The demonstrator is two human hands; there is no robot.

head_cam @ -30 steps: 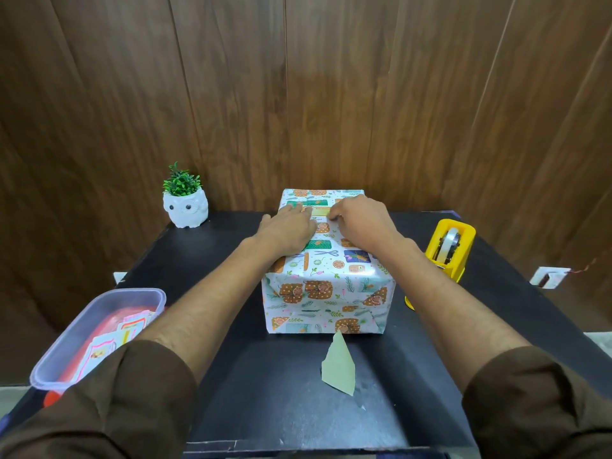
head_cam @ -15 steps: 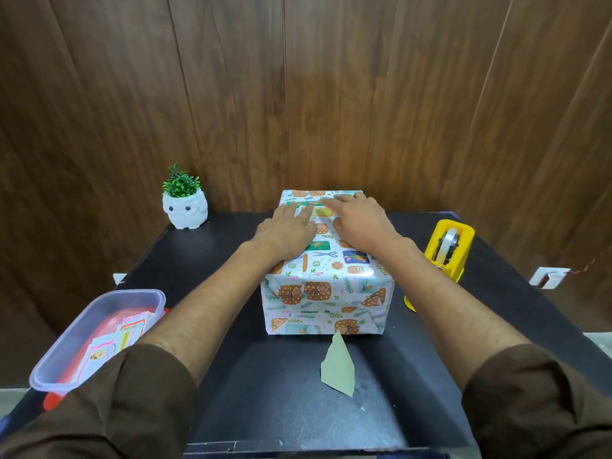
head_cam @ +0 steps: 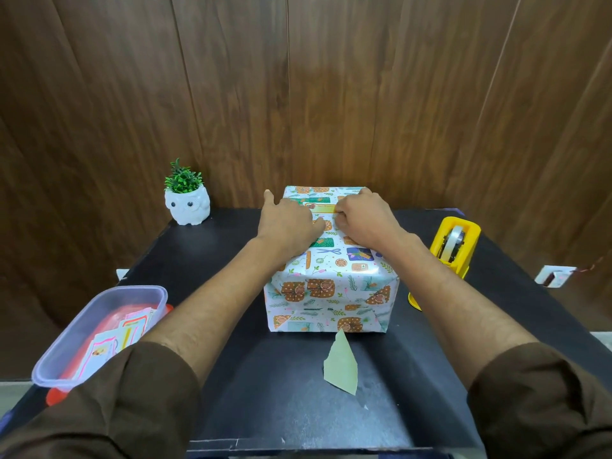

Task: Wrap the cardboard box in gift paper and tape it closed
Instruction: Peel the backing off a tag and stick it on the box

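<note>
- The wrapped box [head_cam: 331, 276] sits at the middle of the black surface [head_cam: 265, 409], its far side close to the wood-panel wall [head_cam: 298, 94] and its near side well back from the front edge.
- The gift paper covers every side of the box that shows; it is printed with parcels, scissors and orange slices, and a yellow-and-red label [head_cam: 323, 207] lies on top toward the far end. Its writing is too small to read.
- The left hand [head_cam: 288, 223] lies flat on the left part of the box top, fingers spread and reaching past the far left corner, clamped on nothing.
- The right hand [head_cam: 364, 220] rests on the right part of the top with its fingers curled in at the label's right end; whether it pinches anything I cannot tell.
- A torn green paper scrap [head_cam: 341, 366] lies just in front of the box, with bare surface around it.
- A yellow tape dispenser [head_cam: 453, 246] stands to the right of the box, near the right forearm, with a gap between it and the box.
- A clear plastic tub [head_cam: 99, 326] holding printed cards hangs over the front left edge.
- A white owl pot with a small plant [head_cam: 187, 202] stands at the far left corner, well apart from the box.
</note>
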